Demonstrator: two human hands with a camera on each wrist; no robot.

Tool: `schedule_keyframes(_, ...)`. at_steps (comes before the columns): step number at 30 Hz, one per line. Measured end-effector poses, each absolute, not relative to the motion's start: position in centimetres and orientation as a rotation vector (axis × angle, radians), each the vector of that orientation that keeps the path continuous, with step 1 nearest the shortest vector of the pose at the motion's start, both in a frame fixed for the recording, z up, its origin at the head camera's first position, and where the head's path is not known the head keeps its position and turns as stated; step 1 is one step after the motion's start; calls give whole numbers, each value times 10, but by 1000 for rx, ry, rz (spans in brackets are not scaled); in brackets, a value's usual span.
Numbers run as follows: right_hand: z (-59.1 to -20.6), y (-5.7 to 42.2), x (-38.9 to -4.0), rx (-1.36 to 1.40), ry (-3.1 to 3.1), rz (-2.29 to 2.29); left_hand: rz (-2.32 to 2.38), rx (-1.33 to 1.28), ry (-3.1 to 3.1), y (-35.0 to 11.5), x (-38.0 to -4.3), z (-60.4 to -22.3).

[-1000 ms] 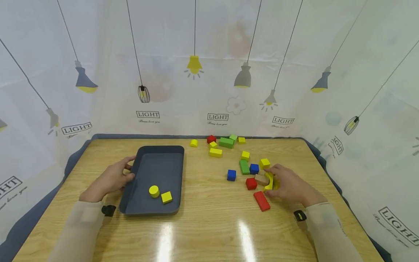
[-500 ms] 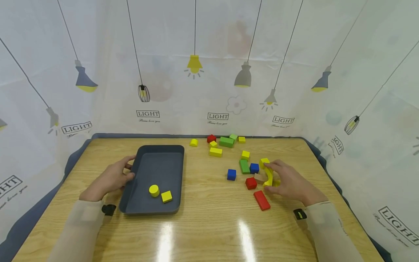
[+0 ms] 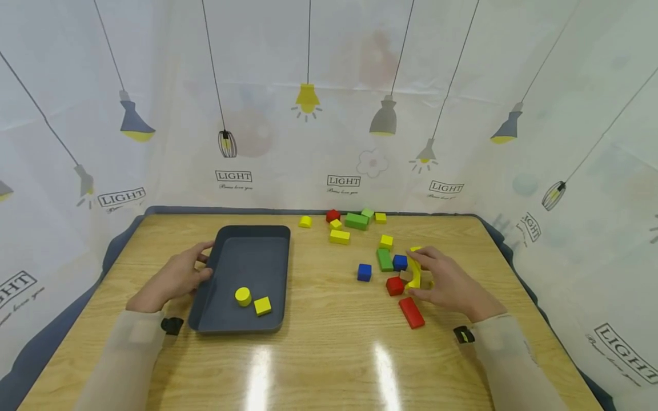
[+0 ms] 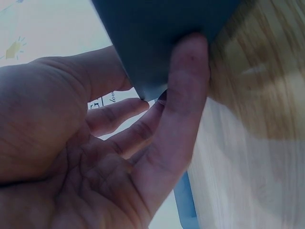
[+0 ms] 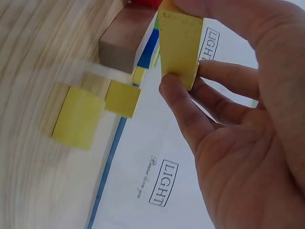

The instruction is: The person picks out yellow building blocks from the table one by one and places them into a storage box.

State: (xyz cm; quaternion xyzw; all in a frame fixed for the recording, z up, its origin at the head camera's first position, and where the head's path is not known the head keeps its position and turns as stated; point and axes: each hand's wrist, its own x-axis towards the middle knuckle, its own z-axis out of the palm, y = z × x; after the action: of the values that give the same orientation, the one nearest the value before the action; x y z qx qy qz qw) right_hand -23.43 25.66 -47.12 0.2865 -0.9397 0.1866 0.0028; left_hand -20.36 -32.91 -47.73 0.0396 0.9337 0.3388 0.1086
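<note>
My left hand (image 3: 177, 278) grips the left side of the dark grey tray (image 3: 208, 311); in the left wrist view, digits lie on both sides of its wall (image 4: 152, 43). A yellow cylinder (image 3: 243, 296) and a yellow block (image 3: 263, 306) lie inside the tray. My right hand (image 3: 448, 279) pinches a yellow arch block (image 3: 414, 273) between thumb and fingers. The right wrist view shows this arch block (image 5: 180, 47) raised off the table. Below it are a plain wooden block (image 5: 121, 40) and yellow blocks (image 5: 78, 117), partly hidden by the hand in the head view.
Near the right hand lie a red cube (image 3: 394, 286), a red flat block (image 3: 412, 312), two blue cubes (image 3: 364, 272) and a green block (image 3: 384, 260). Farther back are several yellow, red and green blocks (image 3: 356, 221). A printed curtain (image 3: 288, 154) borders the table.
My right hand has lifted the yellow arch block and moved it slightly left and up in view. The left hand and tray have stayed in place.
</note>
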Motion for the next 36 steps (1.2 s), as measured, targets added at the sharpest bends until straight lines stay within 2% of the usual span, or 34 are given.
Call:
schedule_keyframes(21, -460, 195, -230, 1053, -2901, 575, 1000, 131, 2756, -328, -203, -478)
schedule_keyframes(36, -460, 137, -233, 1290, -2801, 664, 998, 144, 2769, -327, -203, -479)
